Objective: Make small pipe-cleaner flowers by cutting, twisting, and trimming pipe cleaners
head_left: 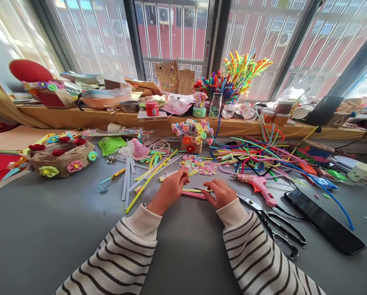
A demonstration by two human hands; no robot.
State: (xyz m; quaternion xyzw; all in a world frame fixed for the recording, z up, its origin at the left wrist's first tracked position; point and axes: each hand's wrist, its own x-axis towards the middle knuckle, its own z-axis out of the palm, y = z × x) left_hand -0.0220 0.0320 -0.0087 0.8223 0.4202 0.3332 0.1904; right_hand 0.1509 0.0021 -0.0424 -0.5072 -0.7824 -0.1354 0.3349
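"Pink pipe cleaners (pixel 194 194), where?"
"Mid-bench (pixel 183 246), well short of its back edge, between the hands."
"And those?"
"Left hand's (pixel 171 189) fingertips press together; whether they pinch anything, I can't tell. Right hand (pixel 220 194) pinches a slim dark piece (pixel 198 189). Rightward: scissors (pixel 263 212), glue gun (pixel 258 186), phone (pixel 324 221)."
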